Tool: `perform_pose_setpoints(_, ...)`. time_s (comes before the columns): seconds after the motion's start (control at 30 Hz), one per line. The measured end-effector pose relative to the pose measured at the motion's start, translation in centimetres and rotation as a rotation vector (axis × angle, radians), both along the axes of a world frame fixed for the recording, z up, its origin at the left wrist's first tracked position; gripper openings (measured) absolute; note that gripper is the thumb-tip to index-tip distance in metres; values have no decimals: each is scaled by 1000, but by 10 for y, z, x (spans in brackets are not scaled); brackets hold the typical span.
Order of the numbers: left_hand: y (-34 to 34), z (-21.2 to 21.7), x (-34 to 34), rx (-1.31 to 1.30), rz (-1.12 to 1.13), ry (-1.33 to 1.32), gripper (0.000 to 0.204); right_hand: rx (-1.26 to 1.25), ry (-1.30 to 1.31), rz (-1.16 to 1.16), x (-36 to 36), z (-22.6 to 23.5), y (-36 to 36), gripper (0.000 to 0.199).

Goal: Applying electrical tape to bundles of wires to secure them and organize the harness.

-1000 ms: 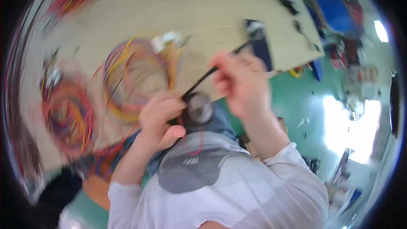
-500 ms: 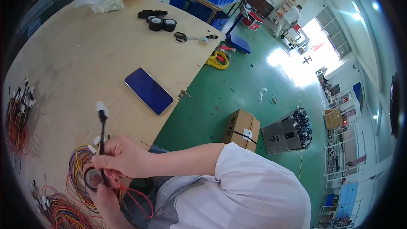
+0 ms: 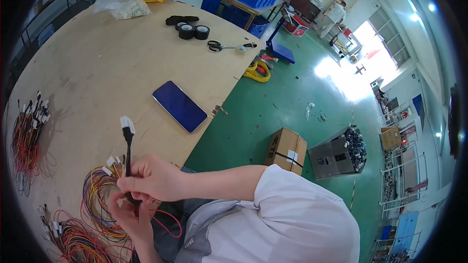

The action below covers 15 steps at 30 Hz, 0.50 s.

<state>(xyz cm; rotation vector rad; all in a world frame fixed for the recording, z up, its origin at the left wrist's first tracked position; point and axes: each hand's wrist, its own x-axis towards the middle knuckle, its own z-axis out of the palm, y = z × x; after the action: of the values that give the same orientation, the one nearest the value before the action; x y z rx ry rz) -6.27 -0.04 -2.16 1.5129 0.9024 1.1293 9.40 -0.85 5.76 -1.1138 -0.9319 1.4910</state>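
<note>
From my head camera, my right hand (image 3: 153, 181) grips a black-taped wire bundle with a white plastic connector (image 3: 127, 142), upright over the plywood table (image 3: 107, 68). My left hand (image 3: 127, 210) pinches its lower end. Loose coloured wires (image 3: 95, 199) remain unwrapped.

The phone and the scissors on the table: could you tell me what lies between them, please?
Nothing: in the head view, only bare wooden table separates the phone from the scissors.

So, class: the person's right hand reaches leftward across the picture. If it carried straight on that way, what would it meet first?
Probably the loop of coloured wires lying on the wooden table just left of the right hand, which has its grip on a black taped harness. Depth is unclear, so the hand might pass above them.
</note>
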Motion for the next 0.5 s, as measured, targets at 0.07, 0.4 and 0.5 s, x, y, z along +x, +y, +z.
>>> perform_pose_setpoints(0.07,4,6,1,-38,39,218,60,24,-81,14,-2,0,-3,25)
perform_pose_setpoints(0.4,16,14,-4,-395,-121,-307,66,-33,111,-11,-2,1,3,25)
perform_pose_setpoints(0.5,17,10,-17,-420,-163,-449,52,-155,187,-78,3,-7,11,24)
